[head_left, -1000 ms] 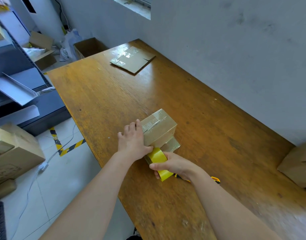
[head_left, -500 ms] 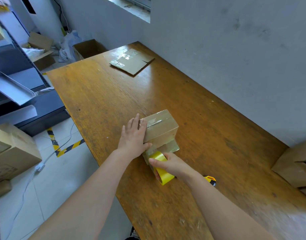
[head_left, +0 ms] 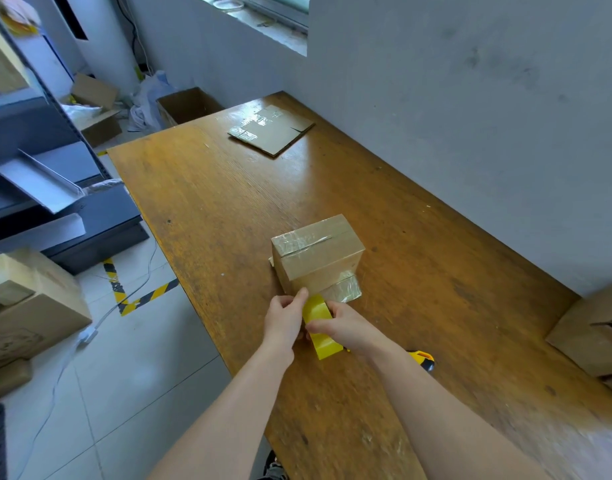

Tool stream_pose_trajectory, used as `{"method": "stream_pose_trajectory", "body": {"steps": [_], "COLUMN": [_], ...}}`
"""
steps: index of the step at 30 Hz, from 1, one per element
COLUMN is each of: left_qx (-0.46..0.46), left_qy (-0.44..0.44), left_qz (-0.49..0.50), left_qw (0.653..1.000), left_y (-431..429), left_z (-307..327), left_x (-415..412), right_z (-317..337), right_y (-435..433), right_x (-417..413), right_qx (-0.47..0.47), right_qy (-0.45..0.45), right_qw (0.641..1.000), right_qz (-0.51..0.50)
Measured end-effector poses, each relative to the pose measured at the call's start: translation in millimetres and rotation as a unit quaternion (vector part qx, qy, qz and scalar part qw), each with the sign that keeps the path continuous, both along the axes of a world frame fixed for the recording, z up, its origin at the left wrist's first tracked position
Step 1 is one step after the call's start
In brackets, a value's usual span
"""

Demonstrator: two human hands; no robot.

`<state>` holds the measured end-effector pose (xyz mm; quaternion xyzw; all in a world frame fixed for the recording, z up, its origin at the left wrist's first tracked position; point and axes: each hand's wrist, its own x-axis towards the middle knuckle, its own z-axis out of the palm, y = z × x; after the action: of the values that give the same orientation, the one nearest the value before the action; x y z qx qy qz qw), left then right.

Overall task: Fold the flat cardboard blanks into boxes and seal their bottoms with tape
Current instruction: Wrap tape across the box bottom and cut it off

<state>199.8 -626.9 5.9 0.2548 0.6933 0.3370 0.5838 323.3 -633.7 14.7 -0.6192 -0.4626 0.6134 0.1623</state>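
Brown cardboard box [head_left: 318,256] standing near the front edge of the wooden table [head_left: 228,202], sealed side up, clear tape glinting along the top seam. Yellow tape roll [head_left: 320,322] just in front of the box, a shiny strip of tape [head_left: 342,289] stretched from it to the box's near face. Left hand [head_left: 284,322] pinched on the roll's left side, thumb up against the box's lower corner. Right hand [head_left: 346,327] wrapped over the roll from the right, fingers closed on it. Both hands together, meeting on the roll. Yellow-and-black cutter [head_left: 422,359] lying on the table behind the right wrist. Flat cardboard blank [head_left: 271,129] at the far end of the table, well apart from the box. Another carton [head_left: 595,337] at the table's right edge.
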Motion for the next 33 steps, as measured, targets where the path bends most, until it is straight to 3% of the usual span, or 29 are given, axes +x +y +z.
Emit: {"method": "stream_pose_trajectory", "body": {"steps": [2, 6, 8, 10, 14, 17, 22, 25, 27, 29, 33], "left_qx": [-0.024, -0.067, -0.070, -0.065, -0.064, -0.065, -0.055, -0.050, -0.044, -0.032, -0.015], "left_qy": [-0.027, -0.096, -0.115, -0.123, -0.146, -0.138, -0.105, -0.106, -0.099, -0.092, -0.095], "left_qz": [-0.002, -0.008, -0.001, 0.008, 0.009, 0.017, 0.035, 0.046, 0.051, 0.054, 0.062], "left_qw": [0.999, 0.993, 0.991, 0.990, 0.987, 0.988, 0.992, 0.992, 0.993, 0.994, 0.993], "left_y": [4.0, 6.5, 7.4, 7.6, 6.0, 7.8, 11.9, 12.7, 12.5, 12.3, 11.7], "left_z": [-0.8, 6.2, 8.9, 9.6, 10.8, 9.7, 6.9, 4.2, 1.5, -2.1, -2.8], "left_x": [-0.8, -0.6, 0.2, 2.3, 6.3, 5.1, 0.9, 0.8, 2.0, 3.1, 4.1], "right_z": [5.5, -4.5, -15.7, -26.1, -43.2, -44.5, -41.4, -35.9, -24.5, -11.1, 11.7], "right_y": [-2.6, -8.6, -14.3, -24.3, -35.1, -34.1, -32.8, -35.5, -33.6, -26.3, -6.5], "right_x": [4.8, 29.2, 43.0, 51.3, 58.5, 63.1, 71.3, 65.9, 58.5, 49.5, 30.5], "right_qx": [0.018, 0.069, 0.082, 0.057, 0.089, 0.104, 0.138, 0.242, 0.320, 0.359, 0.348], "right_qy": [-0.036, -0.098, -0.244, -0.380, -0.469, -0.482, -0.414, -0.321, -0.284, -0.276, -0.301], "right_qw": [0.999, 0.990, 0.966, 0.919, 0.865, 0.861, 0.900, 0.913, 0.898, 0.890, 0.880], "right_qz": [0.015, -0.072, -0.021, 0.086, 0.152, 0.126, -0.006, -0.069, -0.105, -0.055, 0.115]}}
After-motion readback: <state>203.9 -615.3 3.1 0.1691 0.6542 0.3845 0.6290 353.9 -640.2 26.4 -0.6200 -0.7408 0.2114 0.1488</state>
